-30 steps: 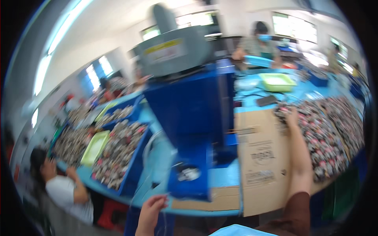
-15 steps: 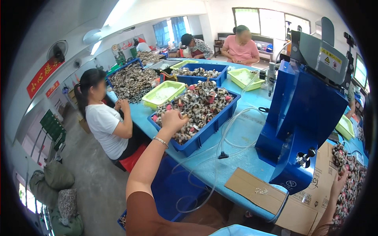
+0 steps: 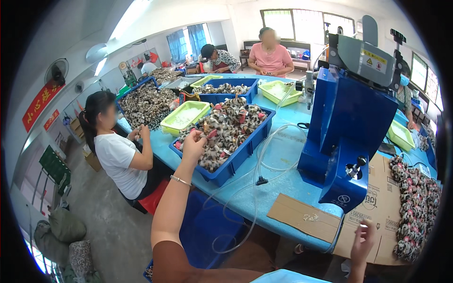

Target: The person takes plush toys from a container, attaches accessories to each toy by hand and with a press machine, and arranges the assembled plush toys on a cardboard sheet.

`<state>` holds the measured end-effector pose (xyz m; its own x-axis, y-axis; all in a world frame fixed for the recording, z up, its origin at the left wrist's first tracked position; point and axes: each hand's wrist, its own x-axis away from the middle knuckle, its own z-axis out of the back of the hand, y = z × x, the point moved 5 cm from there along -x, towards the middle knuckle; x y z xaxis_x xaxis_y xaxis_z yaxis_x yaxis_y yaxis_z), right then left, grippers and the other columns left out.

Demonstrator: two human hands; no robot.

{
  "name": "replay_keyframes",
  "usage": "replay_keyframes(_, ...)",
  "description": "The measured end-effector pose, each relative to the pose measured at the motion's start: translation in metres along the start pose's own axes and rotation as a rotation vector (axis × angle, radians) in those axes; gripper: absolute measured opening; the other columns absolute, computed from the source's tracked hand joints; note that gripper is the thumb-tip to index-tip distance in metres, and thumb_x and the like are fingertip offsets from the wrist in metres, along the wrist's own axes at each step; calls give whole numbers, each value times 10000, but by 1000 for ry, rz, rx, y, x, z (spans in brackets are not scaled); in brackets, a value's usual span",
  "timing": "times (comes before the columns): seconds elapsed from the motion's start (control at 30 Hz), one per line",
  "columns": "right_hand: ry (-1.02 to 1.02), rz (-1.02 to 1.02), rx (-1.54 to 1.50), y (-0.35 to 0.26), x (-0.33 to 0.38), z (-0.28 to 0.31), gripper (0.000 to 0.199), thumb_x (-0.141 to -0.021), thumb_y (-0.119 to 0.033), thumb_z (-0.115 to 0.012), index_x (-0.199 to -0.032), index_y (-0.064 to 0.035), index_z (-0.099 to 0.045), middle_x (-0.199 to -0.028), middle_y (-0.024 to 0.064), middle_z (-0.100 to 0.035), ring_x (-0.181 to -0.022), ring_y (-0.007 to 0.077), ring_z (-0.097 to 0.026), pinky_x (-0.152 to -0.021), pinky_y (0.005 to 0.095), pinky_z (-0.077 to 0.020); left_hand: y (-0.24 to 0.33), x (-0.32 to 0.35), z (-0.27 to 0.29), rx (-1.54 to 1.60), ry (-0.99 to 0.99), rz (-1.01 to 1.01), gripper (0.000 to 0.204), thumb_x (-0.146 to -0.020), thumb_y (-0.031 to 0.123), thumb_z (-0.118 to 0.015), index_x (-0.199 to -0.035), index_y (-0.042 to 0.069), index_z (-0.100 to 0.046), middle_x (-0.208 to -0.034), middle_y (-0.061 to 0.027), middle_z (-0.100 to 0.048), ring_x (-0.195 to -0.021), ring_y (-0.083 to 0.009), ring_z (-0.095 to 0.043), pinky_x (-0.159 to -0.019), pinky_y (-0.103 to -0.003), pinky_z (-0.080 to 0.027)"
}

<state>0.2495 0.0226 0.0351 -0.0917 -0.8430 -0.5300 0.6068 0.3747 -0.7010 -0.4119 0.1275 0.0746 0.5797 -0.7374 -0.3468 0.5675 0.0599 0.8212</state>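
Note:
At the near-left part of a blue bin (image 3: pixel 230 170), my left hand (image 3: pixel 192 146) has its fingers closed at the heap of small plush pieces (image 3: pixel 229 129). A small plush piece seems to be in its fingertips, mostly hidden. The pieces are mottled grey, brown and white with pink patches. My right hand (image 3: pixel 362 240) is raised at the lower right, near the table's front edge, its fingers loosely bent and apart. Nothing clear shows in it. Beside it are a cardboard sheet (image 3: pixel 361 221) and rows of plush pieces (image 3: pixel 415 207).
A blue machine (image 3: pixel 349 118) stands on the blue table (image 3: pixel 283 162), with clear tubing (image 3: pixel 257 188) looped before it. Small white parts (image 3: pixel 310 217) lie on a cardboard strip (image 3: pixel 295 214). Green trays (image 3: pixel 186 115) stand beyond. A person in white (image 3: pixel 120 153) sits at the left.
My right hand has come away from the plush rows, leftward and nearer to me. My left hand remains at the bin, its fingers shifted slightly. The view has turned a little to the right.

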Motion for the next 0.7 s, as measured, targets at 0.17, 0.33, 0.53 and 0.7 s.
replay_keyframes(0.17,-167,36,-256,-65,24,-59,166,-856,58,-608,-994,-33,-630,-789,67,-612,-630,138,-601,-568,270,-466,89,107,-40,808,-425,138,196,-898,65,-600,-1091,32,-593,-964,0,-641,-829,-98,-585,-770,-239,-469)
replay_keyframes(0.33,-291,15,-377,-116,35,-105,158,-838,-153,-752,-901,-50,-650,-681,80,-652,-564,171,-636,-519,297,-491,98,246,-86,485,-671,80,181,-816,44,-668,-984,59,-599,-919,2,-636,-810,-63,-554,-753,-234,-469)
replay_keyframes(0.53,-298,-106,-378,-104,45,-125,179,-889,-215,-701,-897,-46,-644,-692,116,-642,-585,237,-642,-526,332,-492,124,351,-124,616,-584,-175,288,-784,-54,-658,-1050,16,-571,-1002,-72,-642,-944,-141,-617,-844,-275,-492)
replay_keyframes(0.7,-248,267,-168,-107,56,-111,121,-857,-151,-691,-938,-69,-653,-831,100,-628,-687,331,-641,-573,410,-519,130,353,-145,1156,-744,438,406,-805,16,-742,-1160,28,-544,-1112,-88,-626,-991,-184,-632,-913,-313,-493)
